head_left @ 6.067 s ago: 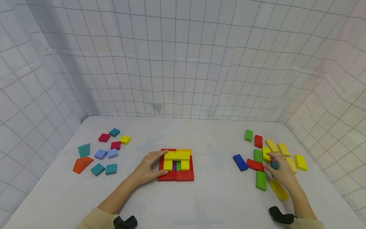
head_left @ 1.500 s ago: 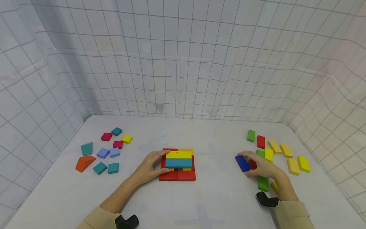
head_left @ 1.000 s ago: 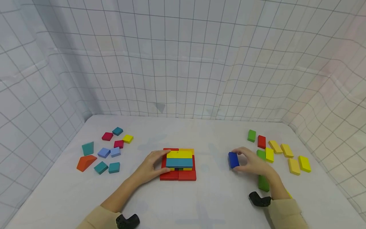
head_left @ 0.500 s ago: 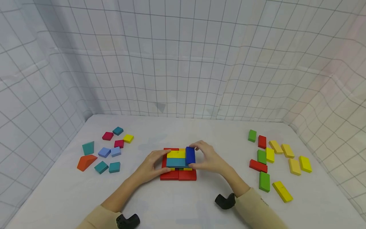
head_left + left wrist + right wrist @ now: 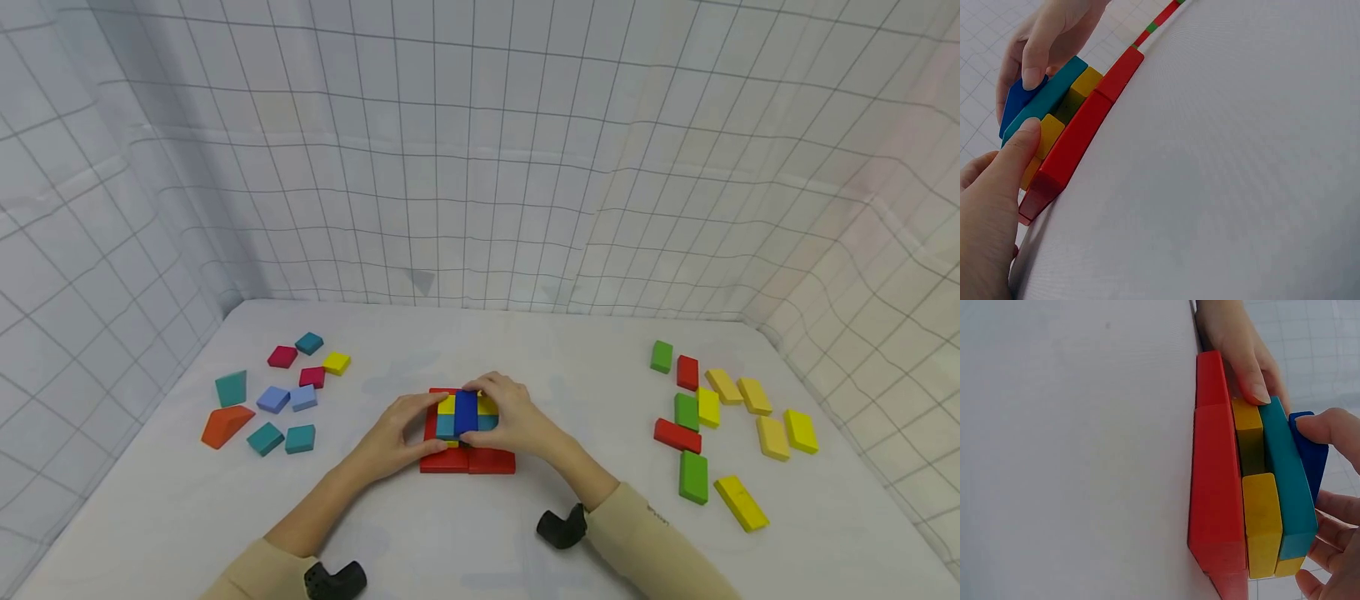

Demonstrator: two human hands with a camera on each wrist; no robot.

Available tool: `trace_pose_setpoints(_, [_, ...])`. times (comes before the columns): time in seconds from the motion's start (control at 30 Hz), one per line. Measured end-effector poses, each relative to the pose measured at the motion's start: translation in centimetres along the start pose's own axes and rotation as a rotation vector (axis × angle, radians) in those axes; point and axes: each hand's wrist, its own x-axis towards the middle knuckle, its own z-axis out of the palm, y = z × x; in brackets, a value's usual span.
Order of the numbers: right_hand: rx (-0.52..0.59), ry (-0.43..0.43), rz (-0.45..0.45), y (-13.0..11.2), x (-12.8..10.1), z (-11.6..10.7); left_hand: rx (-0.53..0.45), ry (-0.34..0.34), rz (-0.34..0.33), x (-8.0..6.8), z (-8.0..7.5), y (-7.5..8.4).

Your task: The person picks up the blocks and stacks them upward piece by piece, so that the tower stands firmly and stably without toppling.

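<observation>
A stack of wooden blocks stands mid-table on red blocks (image 5: 491,461). Above them are yellow blocks (image 5: 1263,519), topped by a teal block (image 5: 1286,481) beside another yellow block (image 5: 446,404). The right hand (image 5: 519,422) pinches a dark blue block (image 5: 466,413) between thumb and fingers; it lies crosswise over the teal and yellow top. At the left side of the stack, the left hand (image 5: 384,438) holds it, thumb at the front near the teal block's end and fingers at the back. The stack's far side is mostly hidden in both wrist views.
On the left lie several loose blocks, among them an orange wedge (image 5: 227,427) and a teal block (image 5: 300,438). Several more lie on the right, including a red block (image 5: 678,435), a green block (image 5: 693,477) and a yellow block (image 5: 742,502). Gridded white curtains (image 5: 480,167) enclose the table.
A teal block has joined the stack's top. The right hand has taken the dark blue block from the right side and moved it left onto the stack. The left hand stays at the stack.
</observation>
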Motion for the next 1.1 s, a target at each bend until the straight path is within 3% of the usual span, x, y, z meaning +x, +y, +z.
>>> trace_pose_setpoints(0.4, [-0.007,-0.001,-0.004,0.1,-0.3,0.0,-0.011,-0.005,-0.006,-0.1,-0.1,0.2])
trace_pose_setpoints(0.57, [0.023,0.045,0.014,0.8,-1.4,-0.9,0.008,-0.007,-0.009,-0.1,0.0,0.4])
trace_pose_setpoints(0.77, [0.004,0.174,0.096,3.6,-5.0,-3.5,0.054,-0.01,0.007,0.2,0.3,0.7])
trace_pose_setpoints(0.9, [-0.046,0.24,0.146,6.2,-8.1,-5.7,0.033,0.002,0.01,0.6,0.6,1.2])
trace_pose_setpoints(1.1, [-0.098,0.275,0.224,9.4,-14.0,-8.6,-0.014,0.022,0.025,1.1,0.9,1.6])
